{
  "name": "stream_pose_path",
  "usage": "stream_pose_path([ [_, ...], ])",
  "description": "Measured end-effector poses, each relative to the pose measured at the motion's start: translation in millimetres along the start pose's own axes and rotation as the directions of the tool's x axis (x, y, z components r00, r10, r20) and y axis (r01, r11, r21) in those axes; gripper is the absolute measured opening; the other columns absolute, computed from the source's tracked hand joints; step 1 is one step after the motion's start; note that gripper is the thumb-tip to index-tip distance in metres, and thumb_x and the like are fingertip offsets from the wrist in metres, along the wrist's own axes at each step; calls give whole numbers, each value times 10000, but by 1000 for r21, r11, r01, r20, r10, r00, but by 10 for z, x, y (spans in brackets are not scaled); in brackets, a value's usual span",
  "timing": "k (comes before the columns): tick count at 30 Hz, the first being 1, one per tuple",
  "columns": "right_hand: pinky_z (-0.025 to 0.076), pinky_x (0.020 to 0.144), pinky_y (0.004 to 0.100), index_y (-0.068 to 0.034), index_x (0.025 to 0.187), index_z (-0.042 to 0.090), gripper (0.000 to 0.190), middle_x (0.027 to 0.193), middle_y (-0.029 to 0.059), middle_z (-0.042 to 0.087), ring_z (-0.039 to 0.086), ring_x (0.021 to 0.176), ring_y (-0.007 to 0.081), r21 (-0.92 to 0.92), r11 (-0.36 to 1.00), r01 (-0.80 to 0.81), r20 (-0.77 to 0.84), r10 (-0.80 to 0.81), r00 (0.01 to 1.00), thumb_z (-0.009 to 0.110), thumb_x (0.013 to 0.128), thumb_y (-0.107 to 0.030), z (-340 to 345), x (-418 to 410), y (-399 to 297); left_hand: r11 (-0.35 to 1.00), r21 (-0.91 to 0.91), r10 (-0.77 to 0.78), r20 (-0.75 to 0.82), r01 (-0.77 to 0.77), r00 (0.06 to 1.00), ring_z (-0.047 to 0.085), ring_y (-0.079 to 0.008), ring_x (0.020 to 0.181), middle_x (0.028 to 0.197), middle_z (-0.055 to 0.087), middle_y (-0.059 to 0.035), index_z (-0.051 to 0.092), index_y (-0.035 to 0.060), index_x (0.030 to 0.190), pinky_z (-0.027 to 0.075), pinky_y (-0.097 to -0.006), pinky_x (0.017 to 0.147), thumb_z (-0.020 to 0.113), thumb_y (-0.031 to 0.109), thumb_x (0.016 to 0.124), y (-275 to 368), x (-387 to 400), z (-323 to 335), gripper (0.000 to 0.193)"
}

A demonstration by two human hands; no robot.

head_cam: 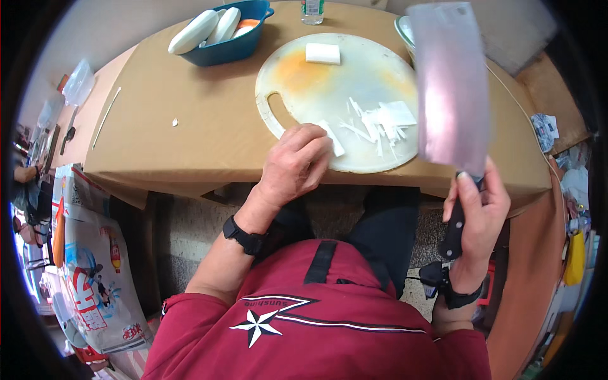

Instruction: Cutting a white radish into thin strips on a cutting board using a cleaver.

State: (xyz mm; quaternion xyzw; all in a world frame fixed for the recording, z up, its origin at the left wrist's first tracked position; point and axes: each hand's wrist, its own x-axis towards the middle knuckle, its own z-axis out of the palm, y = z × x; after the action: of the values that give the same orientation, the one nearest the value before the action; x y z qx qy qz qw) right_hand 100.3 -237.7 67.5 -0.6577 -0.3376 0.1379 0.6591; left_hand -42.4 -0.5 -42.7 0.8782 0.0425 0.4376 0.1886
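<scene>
My right hand [479, 209] grips the dark riveted handle of a cleaver [451, 90]. Its broad blade is raised at the right of the round plastic cutting board [294, 90]. At the board's near left edge is my left hand [299, 161], fingers curled and fingertips hidden. Right beside those fingers lies a flat white piece [334, 138], probably radish; whether I hold it cannot be seen. Thin white strips [375, 126] and a few slices [399, 114] lie in a loose pile on the board's right side. A short white cylindrical chunk [323, 53] rests near the far edge.
A blue plastic basket [228, 52] with peeled white radishes [194, 31] stands far left. A bottle [312, 12] is behind the board, and a rimmed bowl [403, 31] sits partly behind the blade. A small white scrap [175, 122] lies on the brown tablecloth [209, 104].
</scene>
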Motion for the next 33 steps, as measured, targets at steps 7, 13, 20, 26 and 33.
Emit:
stream_pose_path([
  [7,511,707,247,49,1312,569,418,928,108,714,648,750,108,-353,934,-61,329,185,926,642,908,-29,160,-110,64,1000,1,25,-18,-25,1000,661,-309,967,1002,667,-118,682,25,967,537,-389,829,740,-17,735,19,17,22,243],
  [13,529,821,301,49,1303,570,427,1070,195,712,720,927,245,-471,882,-16,370,214,904,649,890,-20,225,-77,22,999,4,41,-3,-40,999,662,-306,978,996,674,-117,688,21,966,540,-388,840,740,-9,722,3,9,30,252],
  [20,538,846,344,44,1309,568,437,1118,215,694,714,986,311,-497,866,59,420,181,889,649,886,-26,259,-49,-9,999,21,46,6,-46,999,663,-298,979,990,678,-112,692,26,966,536,-382,820,741,-9,720,1,12,36,253],
  [26,543,840,353,40,1315,564,441,1129,224,688,711,987,332,-509,853,112,442,147,885,645,887,-30,265,-56,17,998,46,47,29,-48,998,665,-291,978,986,679,-104,695,31,966,535,-377,813,740,-1,724,8,18,26,248],
  [33,544,841,350,43,1312,566,437,1124,226,691,714,989,330,-491,866,95,428,145,892,638,888,-31,239,-73,-20,996,72,51,41,-54,998,666,-278,980,988,681,-92,694,39,949,532,-366,792,743,13,727,19,24,27,229],
])
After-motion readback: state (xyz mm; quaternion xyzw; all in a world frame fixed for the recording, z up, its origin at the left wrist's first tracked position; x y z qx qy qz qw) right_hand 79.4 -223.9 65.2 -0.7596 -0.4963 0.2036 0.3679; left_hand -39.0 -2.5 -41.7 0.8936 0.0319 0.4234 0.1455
